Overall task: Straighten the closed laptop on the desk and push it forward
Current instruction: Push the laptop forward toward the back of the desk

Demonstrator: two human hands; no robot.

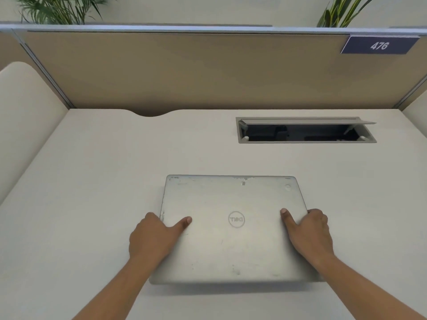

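Observation:
A closed silver laptop (233, 199) with a round logo on its lid lies flat on the white desk (92, 181), its edges nearly square to the desk. My left hand (154, 236) grips its left side, thumb on the lid and fingers curled over the edge. On the right side, my right hand (309, 232) holds it the same way, thumb on top. The laptop's near edge casts a shadow on the desk in front of me.
An open cable hatch (307, 140) with a raised flap sits in the desk at the back right. A tan partition (184, 70) closes the far edge, with a number plate (379, 45) at its top right. Plants stand behind it. A cream side panel (20, 116) borders the left.

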